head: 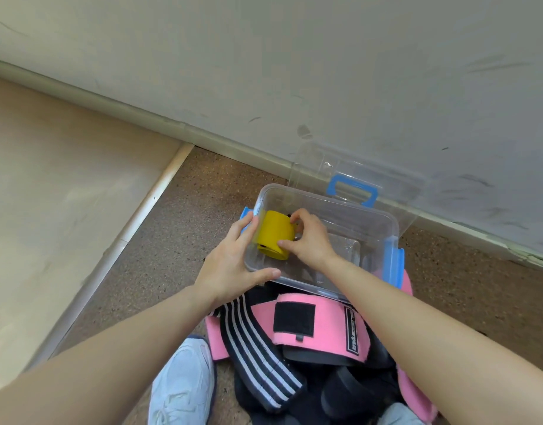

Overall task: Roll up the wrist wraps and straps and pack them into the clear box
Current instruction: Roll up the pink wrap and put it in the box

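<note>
1. The right hand [310, 240] is pinching the yellow roll [275, 233] between thumb and curled fingers, holding it inside the box [356, 231] at its left end;
2. The left hand [230, 259] is bracing the box's near-left corner, fingers fairly straight against the outer wall, thumb lying along the near rim;
3. The lid [371, 167] is leaning on the wall behind the box;
4. A pink wrap [325, 326] and a striped wrap [258, 342] are lying unrolled in a pile just in front of the box, beside a shoe [184, 381].

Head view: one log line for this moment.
stage: packing | right hand: pinches yellow roll inside clear box | left hand: braces box corner | pending: pink wrap, striped wrap outside box
</note>
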The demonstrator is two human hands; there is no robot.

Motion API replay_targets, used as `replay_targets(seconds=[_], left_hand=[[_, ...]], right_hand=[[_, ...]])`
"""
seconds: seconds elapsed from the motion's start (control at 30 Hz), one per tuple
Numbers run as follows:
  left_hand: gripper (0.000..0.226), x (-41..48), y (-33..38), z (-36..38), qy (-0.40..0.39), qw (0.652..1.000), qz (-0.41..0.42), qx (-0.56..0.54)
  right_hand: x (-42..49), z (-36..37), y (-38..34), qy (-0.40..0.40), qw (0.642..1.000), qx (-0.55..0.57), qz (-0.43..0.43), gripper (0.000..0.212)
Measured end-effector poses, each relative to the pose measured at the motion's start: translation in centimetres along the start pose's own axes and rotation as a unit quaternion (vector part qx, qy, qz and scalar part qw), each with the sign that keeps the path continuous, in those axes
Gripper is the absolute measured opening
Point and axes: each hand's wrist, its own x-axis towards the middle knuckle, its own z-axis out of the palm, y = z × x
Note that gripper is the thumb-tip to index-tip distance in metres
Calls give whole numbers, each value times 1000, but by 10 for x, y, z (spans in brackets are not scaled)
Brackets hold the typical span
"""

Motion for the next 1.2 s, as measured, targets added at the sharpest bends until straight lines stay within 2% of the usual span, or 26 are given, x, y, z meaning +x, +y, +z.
replay_targets(seconds=[0.17, 0.27, 0.4, 0.5, 0.57, 0.63, 0.7, 0.77, 0.83, 0.9, 1.0, 1.07, 1.13, 1.2], left_hand=[[119, 1, -2, 0, -9, 1000, 2, 10], [121, 1, -2, 0, -9, 1000, -6, 14], [115, 1, 4, -2, -13, 1000, -6, 25], [107, 0, 12, -6, -7, 996, -13, 89], [91, -6, 21, -7, 43, 980, 49, 187], [66, -16, 33, -4, 88, 955, 153, 237], [48, -29, 45, 4, 63, 942, 249, 215], [39, -44, 56, 15, -8, 934, 301, 194], [42, -58, 61, 30, -63, 932, 291, 207], [54, -68, 62, 44, -81, 943, 233, 222], [74, -72, 61, 55, -97, 953, 171, 229], [85, -69, 61, 52, -112, 951, 170, 234], [95, -65, 61, 45, -138, 944, 183, 237], [96, -63, 59, 36, -164, 940, 204, 217]], right_hand=[[4, 8, -3, 25, 998, -23, 47, 32], [1, -6, 0, -26, 999, -19, 26, 29], [-21, -48, -9, -115, 991, -62, -20, 48], [-50, -81, -23, -109, 988, -92, -53, 36], [-75, -99, -29, -120, 983, -118, -67, 28], [-104, -115, -29, -158, 971, -164, -73, 23], [-133, -130, -21, -196, 959, -198, -51, 20], [-156, -143, -6, -197, 956, -215, -26, 19], [-172, -152, 10, -179, 962, -208, 3, 19], [-181, -152, 23, -160, 970, -182, 34, 22], [-191, -141, 39, -186, 969, -143, 84, 49], [-195, -131, 47, -227, 962, -118, 97, 66], [-196, -122, 53, -247, 961, -99, 80, 74], [-193, -114, 56, -261, 959, -98, 56, 79]])
